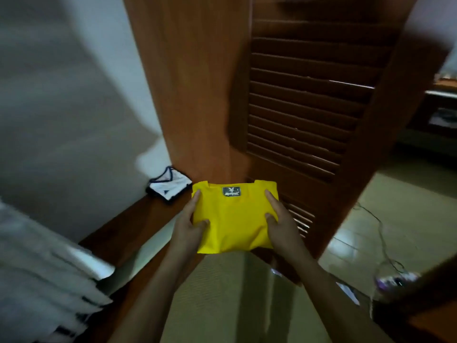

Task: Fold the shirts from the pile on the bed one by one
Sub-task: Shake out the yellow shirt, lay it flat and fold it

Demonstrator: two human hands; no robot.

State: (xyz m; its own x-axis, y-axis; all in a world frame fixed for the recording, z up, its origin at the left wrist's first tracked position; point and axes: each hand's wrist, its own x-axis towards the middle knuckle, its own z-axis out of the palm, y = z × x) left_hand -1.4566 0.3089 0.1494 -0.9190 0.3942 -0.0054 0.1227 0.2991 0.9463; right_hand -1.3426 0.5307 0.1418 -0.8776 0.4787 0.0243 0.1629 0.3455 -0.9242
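Note:
A folded yellow shirt (235, 216) with a dark neck label is held in the air in front of me, above the floor. My left hand (190, 221) grips its left edge, thumb on top. My right hand (277, 216) grips its right edge the same way. A folded white shirt with dark blue trim (169, 186) lies on a wooden ledge (128, 226) just left of and beyond the yellow one. The bed with white bedding (37, 268) shows at the lower left, blurred.
A brown louvred wooden door (309, 107) stands right behind the shirt. A white wall (61, 95) is on the left. Pale floor tiles (395, 206) with a thin cable (380, 233) lie to the right. A wooden shelf unit (440, 107) stands at the far right.

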